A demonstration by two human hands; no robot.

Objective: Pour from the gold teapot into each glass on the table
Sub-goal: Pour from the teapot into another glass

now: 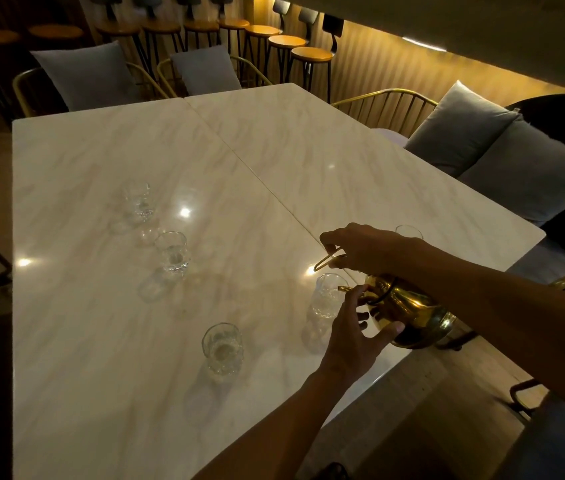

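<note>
The gold teapot (412, 317) is tipped to the left above the white marble table (135, 393), its spout over a clear glass (326, 301). My right hand (360, 249) grips its wire handle from above. My left hand (354, 332) steadies the pot's body and lid from below. Three more clear glasses stand to the left: one near me (223, 351), one in the middle (172, 252) and one farthest away (139, 200). The rim of a further glass (409, 232) shows behind my right wrist. No stream is visible.
A seam (257, 174) joins two marble tabletops. Gold wire chairs with grey cushions (475, 133) line the far and right sides. Bar stools (310, 55) stand along the back wall. The table's right edge (395, 362) lies just under the teapot.
</note>
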